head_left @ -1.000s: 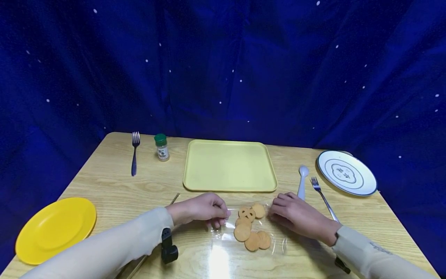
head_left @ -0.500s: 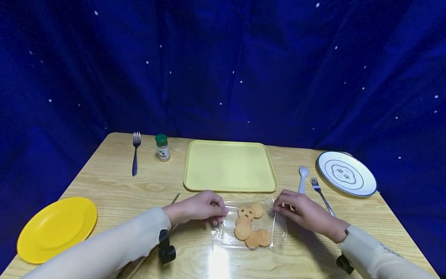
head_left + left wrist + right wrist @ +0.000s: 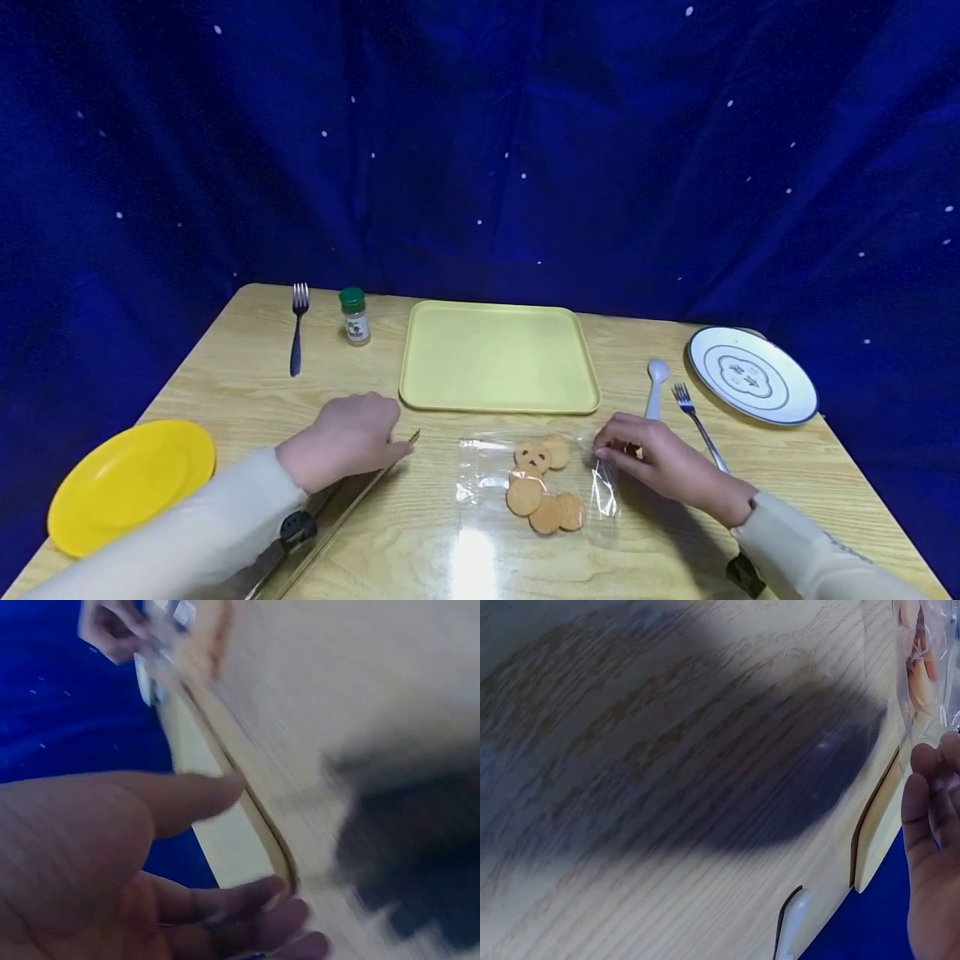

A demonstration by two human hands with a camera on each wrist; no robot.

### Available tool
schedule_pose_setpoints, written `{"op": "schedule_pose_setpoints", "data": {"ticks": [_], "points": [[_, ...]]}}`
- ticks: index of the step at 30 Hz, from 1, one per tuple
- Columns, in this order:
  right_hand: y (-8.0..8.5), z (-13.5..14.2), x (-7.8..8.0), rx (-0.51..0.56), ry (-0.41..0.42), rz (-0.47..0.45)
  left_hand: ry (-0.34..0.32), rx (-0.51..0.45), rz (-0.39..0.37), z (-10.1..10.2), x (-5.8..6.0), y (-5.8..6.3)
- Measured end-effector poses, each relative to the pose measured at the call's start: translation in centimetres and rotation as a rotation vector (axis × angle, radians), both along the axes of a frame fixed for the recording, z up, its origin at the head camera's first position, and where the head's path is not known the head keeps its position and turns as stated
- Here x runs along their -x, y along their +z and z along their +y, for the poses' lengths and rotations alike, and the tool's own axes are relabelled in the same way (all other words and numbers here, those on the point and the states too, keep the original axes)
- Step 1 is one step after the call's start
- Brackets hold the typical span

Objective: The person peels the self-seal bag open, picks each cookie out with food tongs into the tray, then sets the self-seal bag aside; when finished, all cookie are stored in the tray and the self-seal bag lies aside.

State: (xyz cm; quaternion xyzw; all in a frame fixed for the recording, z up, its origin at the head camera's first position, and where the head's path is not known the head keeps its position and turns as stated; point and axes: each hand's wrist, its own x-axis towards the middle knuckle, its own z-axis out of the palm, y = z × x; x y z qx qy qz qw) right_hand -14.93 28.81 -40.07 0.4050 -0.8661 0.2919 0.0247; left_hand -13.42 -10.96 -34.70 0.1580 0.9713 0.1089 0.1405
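Observation:
A clear plastic bag (image 3: pixel 487 492) with several round biscuits (image 3: pixel 523 497) in it lies near the front of the table. One biscuit has a cut-out face. At the bag's right edge my right hand (image 3: pixel 660 462) pinches the film between thumb and fingers; the film also shows at the fingertips in the right wrist view. My left hand (image 3: pixel 345 437) is apart from the bag, over a long, thin, brown-edged thing (image 3: pixel 337 533) whose kind I cannot tell. In the blurred left wrist view, thumb and fingers are spread with nothing between them.
Behind the bag lies a pale yellow tray (image 3: pixel 498 358). A yellow plate (image 3: pixel 131 487) stands left, a white plate (image 3: pixel 750 375) right. A spoon (image 3: pixel 655 387) and a fork (image 3: pixel 699 425) lie by the right hand. Back left are another fork (image 3: pixel 297 329) and a green-capped shaker (image 3: pixel 355 317).
My left hand has let go of the bag's left edge and moved left. My right hand, first resting at the bag's right side, has risen slightly and now pinches its edge.

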Motion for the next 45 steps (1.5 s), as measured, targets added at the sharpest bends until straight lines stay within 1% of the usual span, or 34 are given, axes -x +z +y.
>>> {"op": "schedule_pose_setpoints", "data": {"ticks": [1, 2, 4, 6, 7, 10, 12, 15, 17, 19, 21, 23, 24, 25, 27, 28, 31, 32, 34, 35, 37, 40, 42, 43, 45], "points": [[0.0, 0.0, 0.0, 0.007, -0.001, -0.001, 0.016, 0.039, -0.003, -0.6, -0.2, 0.0], [0.0, 0.1, 0.0, 0.015, -0.001, -0.002, 0.029, 0.068, -0.023, -1.1, -0.3, 0.0], [-0.1, 0.1, 0.0, 0.025, -0.001, -0.009, 0.048, 0.087, -0.088, -2.1, -0.8, -0.5], [-0.2, 0.2, 0.0, 0.036, 0.003, -0.019, 0.049, 0.069, -0.155, -2.7, -1.2, -1.2], [-0.2, 0.3, 0.0, 0.042, 0.002, -0.022, 0.049, 0.052, -0.176, -2.9, -1.4, -1.6], [-0.3, 0.4, 0.0, 0.057, -0.001, -0.028, 0.038, -0.009, -0.195, -3.3, -1.6, -2.5], [-0.4, 0.4, 0.1, 0.062, -0.001, -0.028, 0.045, -0.04, -0.202, -3.5, -1.6, -2.8], [-0.4, 0.2, 0.1, 0.063, -0.002, -0.031, 0.058, -0.068, -0.235, -3.8, -1.5, -2.9], [-0.3, 0.1, 0.2, 0.063, -0.005, -0.039, 0.069, -0.095, -0.278, -4.1, -1.3, -2.6], [-0.2, -0.1, 0.2, 0.06, -0.013, -0.047, 0.062, -0.137, -0.309, -4.5, -1.1, -2.1], [-0.1, -0.2, 0.1, 0.058, -0.024, -0.053, 0.054, -0.205, -0.338, -5.0, -0.9, -1.6], [0.0, -0.3, 0.1, 0.057, -0.031, -0.052, 0.027, -0.294, -0.347, -5.5, -0.7, -1.1], [0.0, -0.3, 0.1, 0.056, -0.035, -0.051, 0.013, -0.345, -0.348, -5.8, -0.6, -1.0], [0.0, -0.3, 0.1, 0.056, -0.039, -0.048, 0.009, -0.405, -0.366, -6.0, -0.6, -0.8], [0.1, -0.3, 0.1, 0.052, -0.048, -0.047, 0.01, -0.54, -0.427, -6.2, -0.7, -0.8], [0.1, -0.3, 0.1, 0.049, -0.05, -0.044, 0.027, -0.617, -0.475, -6.3, -0.7, -0.8], [0.0, -0.2, 0.2, 0.032, -0.055, -0.044, 0.109, -0.841, -0.646, -5.9, -0.9, -1.3], [0.0, -0.2, 0.2, 0.028, -0.056, -0.044, 0.13, -0.896, -0.69, -5.7, -0.9, -1.5], [0.0, -0.1, 0.2, 0.022, -0.06, -0.045, 0.158, -0.961, -0.741, -5.3, -0.9, -1.7], [0.0, -0.1, 0.2, 0.02, -0.063, -0.049, 0.168, -0.969, -0.75, -5.1, -0.9, -1.9], [-0.1, -0.1, 0.2, 0.022, -0.065, -0.047, 0.157, -0.939, -0.722, -4.7, -0.9, -2.1], [-0.1, -0.1, 0.3, 0.027, -0.062, -0.047, 0.133, -0.823, -0.61, -4.6, -1.0, -2.2], [-0.1, -0.2, 0.3, 0.028, -0.06, -0.052, 0.082, -0.718, -0.518, -4.9, -1.1, -2.1], [-0.2, -0.2, 0.3, 0.026, -0.062, -0.059, 0.05, -0.663, -0.483, -5.1, -1.1, -2.0], [-0.2, -0.1, 0.3, 0.024, -0.063, -0.071, -0.054, -0.576, -0.419, -5.9, -1.0, -1.6]]}}
